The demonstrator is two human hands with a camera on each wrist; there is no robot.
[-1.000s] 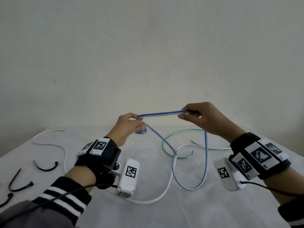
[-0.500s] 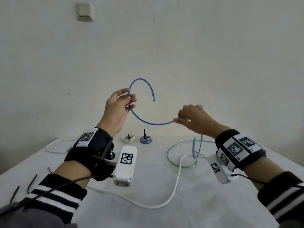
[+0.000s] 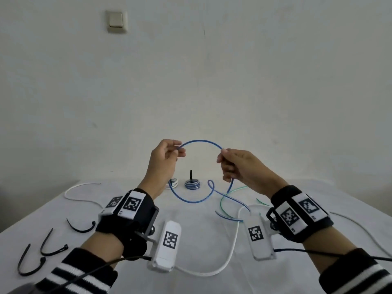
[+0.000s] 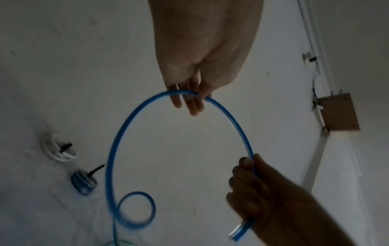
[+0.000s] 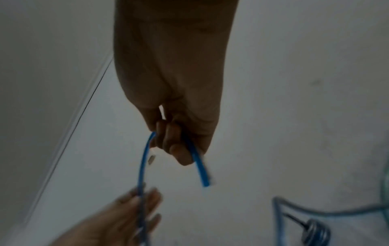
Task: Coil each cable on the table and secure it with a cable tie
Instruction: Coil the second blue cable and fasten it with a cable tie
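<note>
A thin blue cable (image 3: 201, 141) arcs in the air between both hands above the white table (image 3: 201, 240). My left hand (image 3: 167, 154) pinches it at the left of the arc, seen as the left hand (image 4: 189, 98) with the blue cable (image 4: 118, 138) looping below. My right hand (image 3: 235, 164) grips the cable near its free end, seen as the right hand (image 5: 176, 138) with the cable end (image 5: 202, 173) sticking out. The rest of the cable hangs in a big loop and trails onto the table. Black cable ties (image 3: 81, 227) lie at the left.
Two coiled, tied cables, one white (image 3: 172, 183) and one blue (image 3: 192, 184), stand at the back of the table. A loose white cable (image 3: 231, 251) and a green cable (image 3: 222, 203) lie across the middle and right. A light switch (image 3: 115, 21) is on the wall.
Both hands have come down and closer together. The blue cable now forms a fuller loop between them, with the right hand raised to the top of the arc.
</note>
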